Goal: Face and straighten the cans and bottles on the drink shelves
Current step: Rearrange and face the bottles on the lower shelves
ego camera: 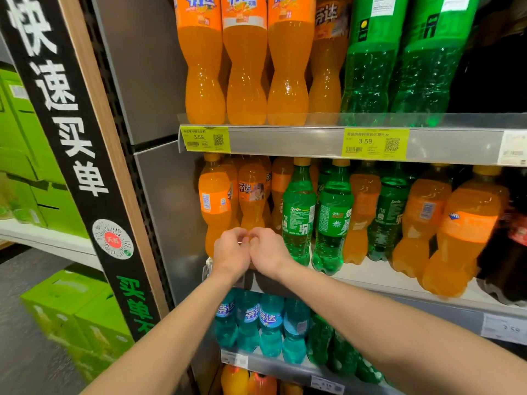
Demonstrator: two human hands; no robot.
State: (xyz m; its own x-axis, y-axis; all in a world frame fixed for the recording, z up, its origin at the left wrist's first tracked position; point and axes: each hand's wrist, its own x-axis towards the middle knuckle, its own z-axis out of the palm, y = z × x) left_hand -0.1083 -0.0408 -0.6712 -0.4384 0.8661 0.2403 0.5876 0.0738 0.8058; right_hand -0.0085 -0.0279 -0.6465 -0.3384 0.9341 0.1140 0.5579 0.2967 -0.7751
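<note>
On the middle shelf (370,276), the left hand (230,253) and right hand (266,252) meet, fingers curled, seemingly around the base of one orange bottle (252,195). A rough twist could knock the neighbouring green bottle (298,212) over.

orange bottles (251,195) packed tight, bare shelf front (368,273) right

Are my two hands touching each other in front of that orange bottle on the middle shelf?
Touching. The head view shows the left hand and right hand pressed together at the knuckles, no gap between them, in front of the orange bottle.
</note>
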